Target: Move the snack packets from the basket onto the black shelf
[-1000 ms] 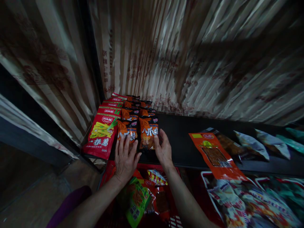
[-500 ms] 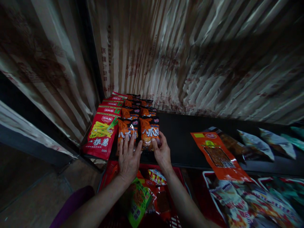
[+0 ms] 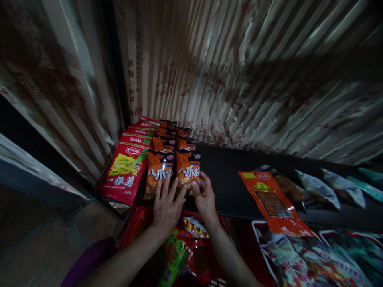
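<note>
Two orange-and-black snack bags stand side by side at the front of the black shelf (image 3: 227, 191). On the lower part of the left snack bag (image 3: 156, 172) rest the spread fingers of my left hand (image 3: 168, 205), its thumb reaching to the other bag. My right hand (image 3: 206, 197) grips the lower right corner of the right snack bag (image 3: 188, 165), thumb on the front and fingers along the side. More orange bags (image 3: 163, 143) stand in rows behind. Red bags with a yellow snack picture (image 3: 127, 171) line up just left of them.
Below the shelf is a red basket (image 3: 130, 223) of mixed snack packets. An orange flat packet (image 3: 273, 203) hangs over the shelf edge, with silver bags (image 3: 318, 189) farther right. White-rimmed baskets (image 3: 269, 255) hold more bags. Striped, wrinkled sheeting (image 3: 224, 79) closes off the back.
My left hand has slid slightly right and down, uncovering more of the left bag; its thumb now reaches the right bag. My right hand keeps its grip. The view has shifted a little.
</note>
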Tool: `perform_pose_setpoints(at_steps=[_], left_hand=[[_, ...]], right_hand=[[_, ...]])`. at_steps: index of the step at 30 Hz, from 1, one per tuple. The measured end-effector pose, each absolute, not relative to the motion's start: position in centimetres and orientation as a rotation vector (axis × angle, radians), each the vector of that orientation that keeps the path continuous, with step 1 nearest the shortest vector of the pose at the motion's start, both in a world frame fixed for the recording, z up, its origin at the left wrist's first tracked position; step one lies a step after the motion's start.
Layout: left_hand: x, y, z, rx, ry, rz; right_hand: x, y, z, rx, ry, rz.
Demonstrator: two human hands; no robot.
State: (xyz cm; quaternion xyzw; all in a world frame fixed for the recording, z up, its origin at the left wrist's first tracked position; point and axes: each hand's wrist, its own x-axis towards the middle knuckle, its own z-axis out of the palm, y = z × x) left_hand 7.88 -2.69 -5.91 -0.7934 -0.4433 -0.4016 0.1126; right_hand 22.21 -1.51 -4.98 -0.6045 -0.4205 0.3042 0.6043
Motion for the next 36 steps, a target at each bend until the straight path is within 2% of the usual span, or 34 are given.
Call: perform_pose_setpoints(at_steps=[13,20,26,36], left_hand=[[7.9,-2.8,-5.9,-2.348,-1.263,-1.253],[8.0,-2.9,-5.8,-2.342,-1.254,-1.279],[8.2,-3.0,-5.7,-2.316,-1.262,-1.298],[8.2,-3.0,-5.7,-2.333,-1.293,-1.283]], right_hand=[[23.5,-1.3,-3.8,-1.323,-0.882,0.889],[26.1,4.6,-3.3,-1.265,-0.623,0.952],[26.6,8.7,-2.7,-1.204,-0.683,1.128],[27.6,9.9,-1.8,-1.303,-0.871,1.116]])
